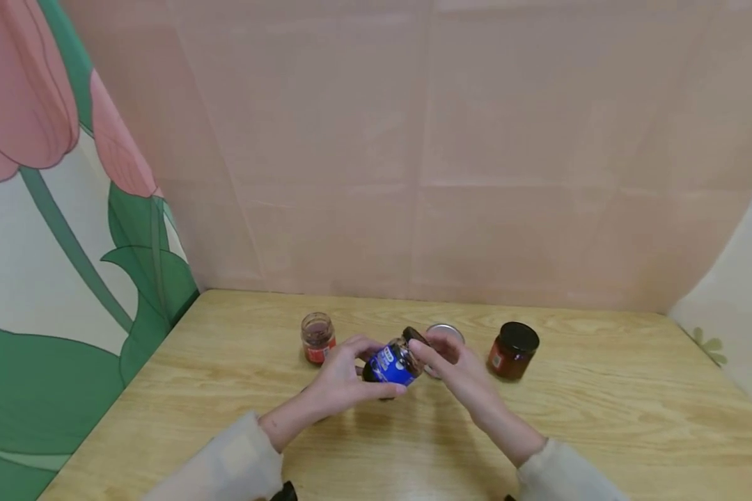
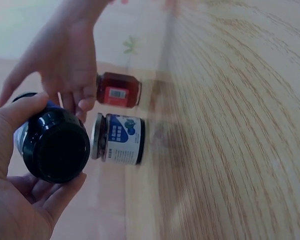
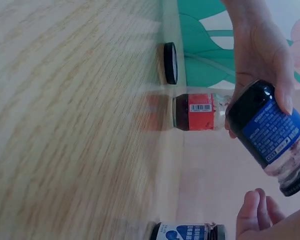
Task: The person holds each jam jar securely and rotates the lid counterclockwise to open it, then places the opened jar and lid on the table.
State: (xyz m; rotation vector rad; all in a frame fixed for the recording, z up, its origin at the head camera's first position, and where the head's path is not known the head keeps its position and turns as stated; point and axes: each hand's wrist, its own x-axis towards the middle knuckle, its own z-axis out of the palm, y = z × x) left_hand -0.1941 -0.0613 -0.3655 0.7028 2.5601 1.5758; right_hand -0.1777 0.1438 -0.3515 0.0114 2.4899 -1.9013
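My left hand (image 1: 345,376) grips a dark glass jar (image 1: 388,369) with a blue label, thumb on one side and fingers on the other, tilted above the table. At its upper end sits a black lid (image 1: 416,337). My right hand (image 1: 460,372) is at that lid with the thumb against it, while the other fingers (image 3: 262,212) curl loosely beside it. Behind my right hand stands a white-and-blue-labelled jar (image 2: 124,140) with a silvery lid. To the left of the held jar, an uncapped red-labelled jar (image 1: 317,339) stands upright.
A dark red jar (image 1: 514,351) with a black lid stands to the right on the wooden table (image 1: 601,417). Near the red-labelled jar a loose black lid (image 3: 170,63) lies flat, mostly hidden by my left arm in the head view. A pink cloth (image 1: 413,174) hangs behind the table.
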